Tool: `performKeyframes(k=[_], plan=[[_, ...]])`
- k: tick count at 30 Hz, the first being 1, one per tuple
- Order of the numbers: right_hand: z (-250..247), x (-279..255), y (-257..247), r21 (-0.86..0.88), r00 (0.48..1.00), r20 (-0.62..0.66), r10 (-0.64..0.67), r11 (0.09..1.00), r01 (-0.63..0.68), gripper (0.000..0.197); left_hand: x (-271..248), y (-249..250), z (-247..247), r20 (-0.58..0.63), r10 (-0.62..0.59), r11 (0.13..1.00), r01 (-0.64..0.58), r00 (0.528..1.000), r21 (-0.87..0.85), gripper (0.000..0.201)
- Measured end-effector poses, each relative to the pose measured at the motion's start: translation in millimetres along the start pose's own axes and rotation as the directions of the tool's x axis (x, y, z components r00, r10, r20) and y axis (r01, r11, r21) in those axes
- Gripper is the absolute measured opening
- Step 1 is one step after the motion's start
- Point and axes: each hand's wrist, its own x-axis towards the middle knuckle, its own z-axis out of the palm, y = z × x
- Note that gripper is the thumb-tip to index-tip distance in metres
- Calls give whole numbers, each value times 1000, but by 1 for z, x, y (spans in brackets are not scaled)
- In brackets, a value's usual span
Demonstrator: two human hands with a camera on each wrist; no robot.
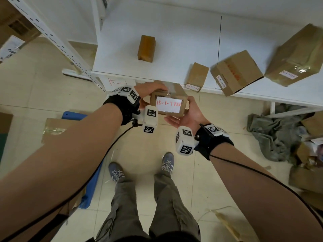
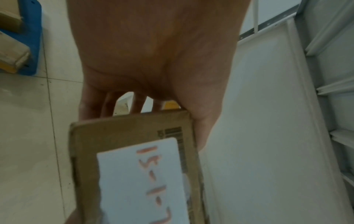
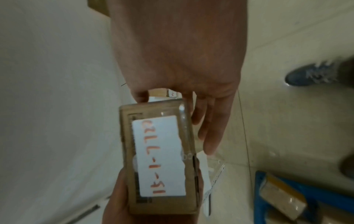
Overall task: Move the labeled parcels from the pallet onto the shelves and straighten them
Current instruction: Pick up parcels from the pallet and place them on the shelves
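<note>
Both hands, left hand (image 1: 150, 90) and right hand (image 1: 189, 112), hold a small labelled brown cardboard parcel (image 1: 168, 103) before the white metal shelf (image 1: 174, 41); four crooked cardboard boxes (image 1: 236, 72) are shelved, more remain on the blue plastic pallet (image 3: 306, 195).

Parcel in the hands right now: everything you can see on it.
The held parcel is a small brown cardboard box, sealed with clear glossy tape. Its upward face carries a white label with red handwriting, apparently "15-1-77" and more digits, over a printed barcode strip. It is held roughly level above the tiled floor, just in front of the white shelf's front edge, not resting on anything. The left hand grips one end; the right hand cradles the other, thumb on top, fingers beneath.
</note>
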Motion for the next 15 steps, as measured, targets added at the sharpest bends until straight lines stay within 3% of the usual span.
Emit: performKeyframes(k=[3, 6, 7, 10, 15], plan=[[-1, 10, -6, -209, 999, -32, -7, 978, 0, 65, 23, -19, 2, -116, -15, 999, 10, 993, -48, 92], [1, 27, -8, -321, 1000, -15, 19, 947, -23, 49, 52, -37, 6, -200, -4, 993, -19, 980, -114, 125], [1, 34, -9, -314, 1000, -2, 0, 949, -1, 39, 54, -36, 8, -226, 13, 989, -47, 974, -144, 121], [4, 68, -19, -237, 994, 15, -111, 965, 112, 21, 73, -31, 6, -317, 24, 960, -110, 948, -256, 83], [14, 138, -45, -211, 969, -69, -237, 953, 218, 39, 123, -23, -5, -389, 2, 953, -119, 921, -278, 55]])
